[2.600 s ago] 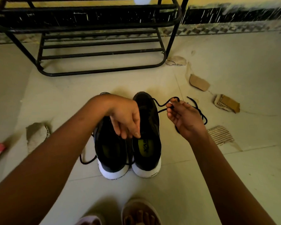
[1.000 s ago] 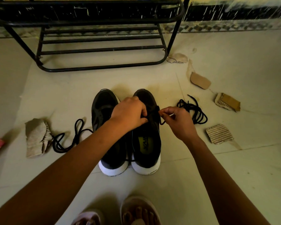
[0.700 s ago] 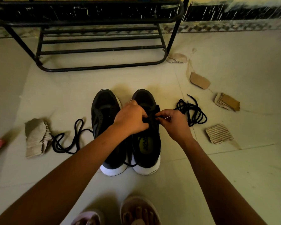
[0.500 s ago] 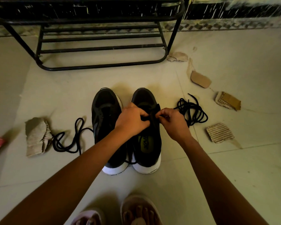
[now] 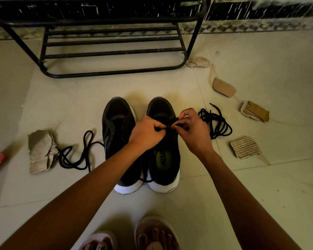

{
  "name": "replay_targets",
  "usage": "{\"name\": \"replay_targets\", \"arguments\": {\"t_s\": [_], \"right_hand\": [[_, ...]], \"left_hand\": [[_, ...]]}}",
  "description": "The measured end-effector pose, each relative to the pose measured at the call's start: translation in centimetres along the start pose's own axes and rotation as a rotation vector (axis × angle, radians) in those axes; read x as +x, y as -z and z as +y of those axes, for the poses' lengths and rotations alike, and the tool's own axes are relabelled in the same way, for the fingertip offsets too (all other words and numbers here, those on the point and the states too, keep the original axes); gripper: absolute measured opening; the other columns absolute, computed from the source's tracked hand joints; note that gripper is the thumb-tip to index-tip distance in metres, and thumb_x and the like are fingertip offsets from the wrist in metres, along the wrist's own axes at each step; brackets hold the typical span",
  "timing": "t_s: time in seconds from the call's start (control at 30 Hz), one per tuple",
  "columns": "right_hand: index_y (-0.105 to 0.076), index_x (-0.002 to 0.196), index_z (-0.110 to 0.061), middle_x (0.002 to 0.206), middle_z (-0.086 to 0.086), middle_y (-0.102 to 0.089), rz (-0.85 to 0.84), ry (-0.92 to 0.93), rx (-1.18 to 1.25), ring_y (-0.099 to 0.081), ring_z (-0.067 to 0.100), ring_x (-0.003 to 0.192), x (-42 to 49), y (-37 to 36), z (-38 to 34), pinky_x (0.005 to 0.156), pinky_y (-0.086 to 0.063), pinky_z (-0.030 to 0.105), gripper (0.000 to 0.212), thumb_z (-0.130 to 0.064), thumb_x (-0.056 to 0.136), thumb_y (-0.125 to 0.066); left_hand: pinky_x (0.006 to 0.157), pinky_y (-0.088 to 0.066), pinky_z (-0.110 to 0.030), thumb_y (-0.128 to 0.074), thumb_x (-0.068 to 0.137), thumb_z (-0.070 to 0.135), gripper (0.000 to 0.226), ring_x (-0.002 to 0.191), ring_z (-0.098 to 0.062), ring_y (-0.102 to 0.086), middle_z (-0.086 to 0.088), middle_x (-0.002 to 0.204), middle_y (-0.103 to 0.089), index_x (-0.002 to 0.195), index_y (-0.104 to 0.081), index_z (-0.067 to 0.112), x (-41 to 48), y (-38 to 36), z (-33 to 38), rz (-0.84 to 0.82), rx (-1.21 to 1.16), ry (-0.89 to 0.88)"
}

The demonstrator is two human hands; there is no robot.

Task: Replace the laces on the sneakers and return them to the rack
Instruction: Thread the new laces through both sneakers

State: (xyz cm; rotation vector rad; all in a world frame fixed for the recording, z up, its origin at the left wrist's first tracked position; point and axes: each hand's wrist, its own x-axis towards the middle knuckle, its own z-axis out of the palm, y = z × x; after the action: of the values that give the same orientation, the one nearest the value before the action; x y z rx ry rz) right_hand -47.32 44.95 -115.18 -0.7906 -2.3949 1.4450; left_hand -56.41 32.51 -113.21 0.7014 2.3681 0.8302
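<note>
Sneakers [image 5: 118, 123], black with white soles, stand as a pair side by side on the tiled floor [image 5: 242, 195], toes toward twelve o'clock and heels toward six, where the person's sandalled feet [image 5: 152, 235] show at the frame's edge. Both hands meet above the tongue of the right-hand shoe [image 5: 162, 157]. The left hand [image 5: 146, 131] has its fingers curled in, thumb and fingertips nipping a short run of black lace [image 5: 170, 125]; the right hand [image 5: 193, 130] is likewise curled and pinches the same lace from the three o'clock side, so the knuckles nearly touch. Whether the lace already passes through an eyelet is hidden by the fingers. A second lace [image 5: 76, 154] lies loose at nine o'clock of the pair, just beside a torn cardboard scrap [image 5: 40, 150]. A tangled lace bundle [image 5: 215, 123] lies at three o'clock, near more cardboard pieces [image 5: 245, 147]. The black metal rack [image 5: 116, 51] stands at twelve o'clock, well apart from the shoes.
</note>
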Motion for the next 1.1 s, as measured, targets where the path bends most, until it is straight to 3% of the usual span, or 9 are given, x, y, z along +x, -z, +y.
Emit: {"name": "replay_targets", "arguments": {"t_s": [0.1,0.23,0.37,0.47,0.6,0.77,0.97,1.1], "right_hand": [[-0.048,0.093,-0.016,0.073,-0.015,-0.065,-0.003,0.010,-0.011,-0.062,-0.004,0.069,0.1,-0.3,0.0,0.066,-0.049,0.015,0.025,-0.009,0.082,-0.070],[-0.054,0.087,-0.017,0.076,-0.006,-0.069,-0.013,0.011,-0.029,-0.065,0.007,0.074,0.4,-0.1,0.0,0.069,-0.050,0.020,0.020,-0.009,0.081,-0.071],[-0.065,0.081,-0.021,0.075,-0.008,-0.068,-0.026,-0.031,0.076,-0.064,-0.002,0.068,0.3,-0.1,0.5,0.068,-0.052,0.016,0.016,-0.006,0.082,-0.070],[-0.069,0.080,-0.024,0.076,-0.010,-0.068,-0.005,-0.089,0.186,-0.065,0.002,0.069,-0.1,-0.7,0.9,0.069,-0.056,0.022,0.019,-0.005,0.084,-0.067],[-0.070,0.083,-0.019,0.076,-0.006,-0.069,-0.006,-0.150,0.344,-0.063,-0.002,0.067,-0.5,-1.2,0.8,0.067,-0.054,0.017,0.019,-0.002,0.086,-0.063],[-0.071,0.090,-0.016,0.081,-0.005,-0.070,0.010,-0.175,0.430,-0.066,0.000,0.076,-0.7,-1.7,0.7,0.076,-0.053,0.017,0.017,-0.002,0.087,-0.062],[-0.068,0.102,-0.016,0.097,0.001,-0.070,0.031,-0.164,0.468,-0.066,0.008,0.091,-1.3,-2.1,0.6,0.082,-0.052,0.022,0.016,-0.009,0.091,-0.058],[-0.050,0.129,-0.019,0.116,0.003,-0.059,-0.069,-0.107,0.402,-0.057,0.011,0.103,-2.4,-1.8,1.5,0.086,-0.051,0.022,0.051,-0.007,0.084,-0.068]], "left_hand": [[0.081,-0.039,-0.020,-0.062,0.087,0.022,0.025,0.104,-0.018,-0.057,0.005,0.099,-0.048,0.111,-0.069,0.020,-0.1,-0.2,0.0,0.025,-0.006,-0.008],[0.081,-0.041,-0.022,-0.064,0.086,0.024,0.022,0.103,-0.018,-0.057,-0.003,0.113,-0.055,0.108,-0.071,0.022,0.0,-0.7,-0.3,0.074,-0.011,-0.018],[0.078,-0.039,-0.018,-0.064,0.087,0.024,0.021,0.100,-0.014,-0.056,-0.001,0.111,-0.055,0.106,-0.071,0.021,-0.1,-1.2,-0.4,0.120,-0.027,-0.026],[0.078,-0.041,-0.019,-0.065,0.086,0.023,0.019,0.097,-0.013,-0.057,0.000,0.109,-0.055,0.104,-0.072,0.021,-0.1,-1.3,-0.4,0.142,-0.034,-0.032],[0.079,-0.043,-0.020,-0.065,0.085,0.022,0.020,0.096,-0.014,-0.057,0.000,0.109,-0.055,0.104,-0.071,0.020,-0.1,-1.2,-0.5,0.143,-0.020,-0.049],[0.077,-0.042,-0.021,-0.065,0.085,0.023,0.023,0.096,-0.015,-0.057,0.001,0.108,-0.055,0.107,-0.070,0.020,0.0,-1.2,-0.6,0.131,-0.013,-0.068],[0.075,-0.040,-0.018,-0.063,0.086,0.025,0.015,0.093,-0.013,-0.058,0.004,0.108,-0.058,0.098,-0.072,0.023,0.0,-1.1,-0.4,0.163,0.024,-0.048],[0.079,-0.043,-0.020,-0.064,0.086,0.022,0.006,0.093,-0.011,-0.061,0.005,0.099,-0.067,0.085,-0.069,0.024,0.7,0.3,-0.3,0.059,-0.028,-0.026]]}}
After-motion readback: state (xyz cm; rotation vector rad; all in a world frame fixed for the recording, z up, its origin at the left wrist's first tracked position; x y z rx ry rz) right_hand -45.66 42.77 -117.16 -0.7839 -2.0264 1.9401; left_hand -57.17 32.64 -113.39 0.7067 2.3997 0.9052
